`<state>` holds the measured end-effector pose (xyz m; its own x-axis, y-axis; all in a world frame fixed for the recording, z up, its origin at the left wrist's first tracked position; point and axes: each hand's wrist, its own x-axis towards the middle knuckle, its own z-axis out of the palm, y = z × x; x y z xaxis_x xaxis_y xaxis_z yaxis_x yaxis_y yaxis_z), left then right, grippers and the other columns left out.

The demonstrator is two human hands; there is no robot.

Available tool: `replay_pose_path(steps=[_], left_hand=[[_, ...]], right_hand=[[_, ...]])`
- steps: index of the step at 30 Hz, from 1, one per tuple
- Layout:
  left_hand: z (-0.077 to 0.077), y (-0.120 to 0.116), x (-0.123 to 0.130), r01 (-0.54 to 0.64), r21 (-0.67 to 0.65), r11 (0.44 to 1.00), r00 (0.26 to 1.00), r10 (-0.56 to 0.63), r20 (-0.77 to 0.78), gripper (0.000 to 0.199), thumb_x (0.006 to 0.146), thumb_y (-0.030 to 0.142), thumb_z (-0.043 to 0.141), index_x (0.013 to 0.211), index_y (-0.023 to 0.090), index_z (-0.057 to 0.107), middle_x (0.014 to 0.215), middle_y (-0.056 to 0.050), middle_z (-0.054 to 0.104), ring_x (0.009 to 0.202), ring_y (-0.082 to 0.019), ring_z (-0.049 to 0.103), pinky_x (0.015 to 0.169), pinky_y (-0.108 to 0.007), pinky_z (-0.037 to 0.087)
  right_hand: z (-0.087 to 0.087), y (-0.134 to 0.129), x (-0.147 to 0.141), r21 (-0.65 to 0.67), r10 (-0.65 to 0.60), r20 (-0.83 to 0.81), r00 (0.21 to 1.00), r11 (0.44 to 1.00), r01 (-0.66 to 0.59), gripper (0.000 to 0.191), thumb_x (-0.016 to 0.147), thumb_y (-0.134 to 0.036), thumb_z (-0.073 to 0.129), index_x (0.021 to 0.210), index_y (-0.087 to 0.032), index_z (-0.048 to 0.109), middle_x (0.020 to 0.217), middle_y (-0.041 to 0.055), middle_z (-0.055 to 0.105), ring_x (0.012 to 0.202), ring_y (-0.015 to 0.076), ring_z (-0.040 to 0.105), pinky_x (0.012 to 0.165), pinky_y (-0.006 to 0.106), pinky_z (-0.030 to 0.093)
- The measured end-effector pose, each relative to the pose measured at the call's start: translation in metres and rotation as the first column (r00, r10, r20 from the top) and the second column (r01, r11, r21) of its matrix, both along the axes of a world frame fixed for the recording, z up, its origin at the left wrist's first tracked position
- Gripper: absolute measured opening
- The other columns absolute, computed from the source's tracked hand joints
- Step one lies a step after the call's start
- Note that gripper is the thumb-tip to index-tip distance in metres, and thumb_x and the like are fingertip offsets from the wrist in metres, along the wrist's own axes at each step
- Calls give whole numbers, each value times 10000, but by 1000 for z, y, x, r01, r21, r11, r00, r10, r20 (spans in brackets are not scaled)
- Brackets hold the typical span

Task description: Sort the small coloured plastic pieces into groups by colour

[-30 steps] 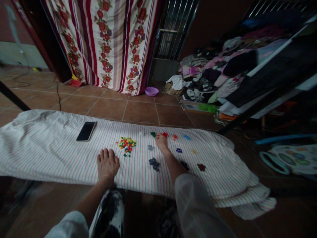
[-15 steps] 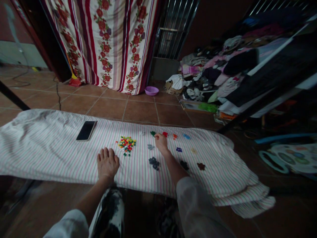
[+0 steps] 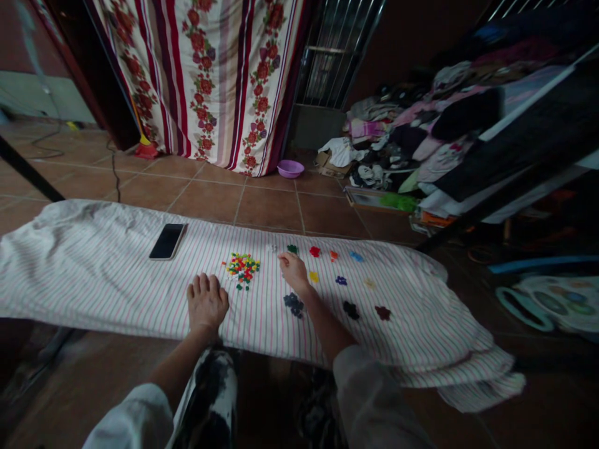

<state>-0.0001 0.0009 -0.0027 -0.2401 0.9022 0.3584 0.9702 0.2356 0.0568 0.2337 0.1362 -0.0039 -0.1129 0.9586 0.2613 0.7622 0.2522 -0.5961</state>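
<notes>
My left hand lies flat on the striped cloth, its fingers stretched out. Just beyond its fingertips is a mixed pile of small coloured pieces, mostly yellow, green, red and white. My right hand is closed in a pinch between the white pieces and the dark grey pieces; whatever the fingertips hold, if anything, cannot be made out. Around it are single-colour clusters: green, red, yellow and purple pieces. The light grey cluster is mostly hidden by this hand.
A phone rests on the cloth to the left. Orange, blue, beige, black and brown pieces lie to the right. On the tiled floor beyond stand a purple basin and heaped clothes.
My right hand has moved left, away from the green and red clusters, uncovering the yellow pieces and covering the light grey ones. My left hand stays in place. The view has shifted slightly.
</notes>
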Motion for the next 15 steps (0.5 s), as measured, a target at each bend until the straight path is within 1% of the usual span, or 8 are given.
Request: replay_pose_path(steps=[3,6,9,15], left_hand=[[0,0,0,0,2,1000,1000,0,9,457,859,296,374,1221,68,535,1303,-227,522,1269,-337,415,1035,-490,300],[1,-1,0,-2,-1,1000,1000,2,-9,455,864,297,364,1218,68,537,1306,-230,519,1262,-338,421,1029,-488,307],[1,0,0,-2,-2,1000,1000,2,-29,451,869,299,355,1209,66,538,1308,-231,514,1255,-340,427,1023,-486,313],[-2,1,-1,-4,-2,1000,1000,4,-31,454,863,306,367,1211,67,533,1301,-230,519,1258,-344,426,1019,-492,318]], right_hand=[[0,-12,-24,-31,123,-6,992,992,-123,226,819,-130,492,928,-220,668,902,27,651,834,147,582,790,253,446],[2,-20,-41,-50,196,13,981,980,-195,234,829,-110,493,953,-216,660,923,32,650,853,145,580,794,242,435],[4,-23,-50,-71,218,56,974,974,-214,261,849,-93,468,988,-210,656,966,45,643,899,148,581,822,239,422],[5,-21,-56,-127,213,163,963,973,-194,305,845,-70,454,1046,-201,643,991,62,619,934,159,574,828,239,406]])
